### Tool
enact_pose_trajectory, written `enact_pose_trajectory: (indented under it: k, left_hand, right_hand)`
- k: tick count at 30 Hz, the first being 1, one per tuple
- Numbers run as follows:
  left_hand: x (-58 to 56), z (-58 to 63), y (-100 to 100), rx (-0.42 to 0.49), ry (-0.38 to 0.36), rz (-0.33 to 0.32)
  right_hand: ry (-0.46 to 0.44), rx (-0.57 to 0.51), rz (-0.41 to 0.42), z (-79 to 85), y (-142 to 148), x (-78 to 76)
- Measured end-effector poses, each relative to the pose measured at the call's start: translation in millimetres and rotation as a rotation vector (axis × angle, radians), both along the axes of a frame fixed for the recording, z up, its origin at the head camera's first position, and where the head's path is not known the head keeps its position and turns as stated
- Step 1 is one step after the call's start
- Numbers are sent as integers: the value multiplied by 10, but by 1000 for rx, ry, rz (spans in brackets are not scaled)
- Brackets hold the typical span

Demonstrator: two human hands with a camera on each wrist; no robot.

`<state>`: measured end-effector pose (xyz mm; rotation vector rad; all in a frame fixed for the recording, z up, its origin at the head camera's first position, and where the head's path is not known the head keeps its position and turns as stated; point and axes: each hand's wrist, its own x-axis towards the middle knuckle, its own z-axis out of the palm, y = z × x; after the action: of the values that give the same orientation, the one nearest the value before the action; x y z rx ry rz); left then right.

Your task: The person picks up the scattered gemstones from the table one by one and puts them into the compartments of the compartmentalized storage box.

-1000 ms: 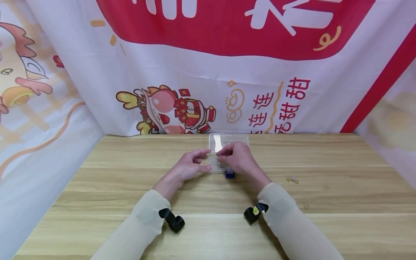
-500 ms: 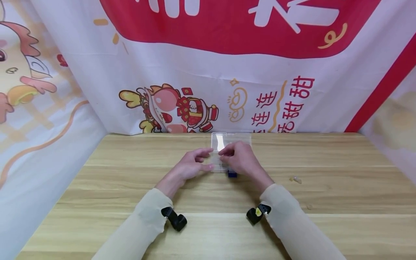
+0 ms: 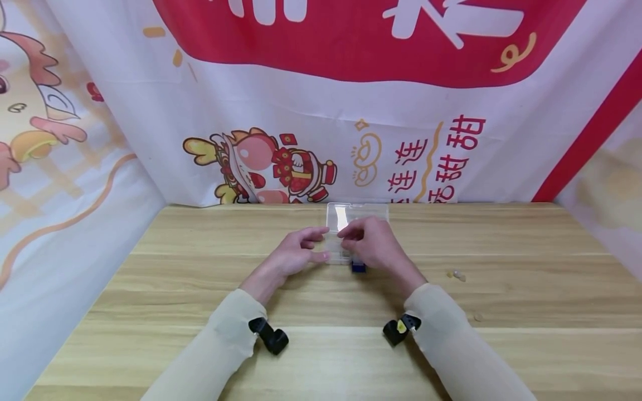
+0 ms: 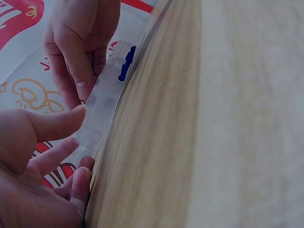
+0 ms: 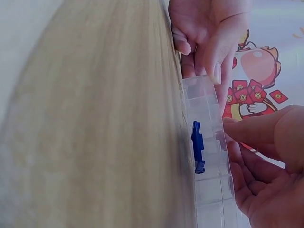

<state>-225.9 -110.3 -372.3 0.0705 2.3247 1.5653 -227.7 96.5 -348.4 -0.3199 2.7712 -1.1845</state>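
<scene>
A clear plastic compartment box [image 3: 333,244] lies near the table's far edge, its transparent lid [image 3: 368,210] raised behind it. On its front side is a blue latch [image 3: 358,267], plainer in the right wrist view as a blue clip [image 5: 197,147]. My left hand [image 3: 296,253] is at the box's left end, thumb and fingers extended and spread around the corner. My right hand [image 3: 371,242] reaches over the box, thumb and fingertips close together above the compartments. Whether anything small sits between those fingertips is hidden.
Several tiny pale and yellowish pieces [image 3: 456,275] lie on the wooden table [image 3: 200,312] to the right, with another small clear piece [image 3: 477,317] nearer. A printed cloth [image 3: 281,100] hangs behind the table and along its sides.
The view shifts slightly. Both hands stay at the box in nearly the same place, with only slight movement of my right hand and forearm.
</scene>
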Motion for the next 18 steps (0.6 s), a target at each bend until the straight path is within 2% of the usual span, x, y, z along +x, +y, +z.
enact_pose_trajectory:
  k: [11, 18]
  left_hand:
    - [-9, 2, 23, 2, -9, 0]
    - [-5, -3, 30, -7, -10, 11]
  right_hand:
    - [-48, -19, -12, 75, 99, -1]
    - [-33, -35, -24, 153, 268, 14]
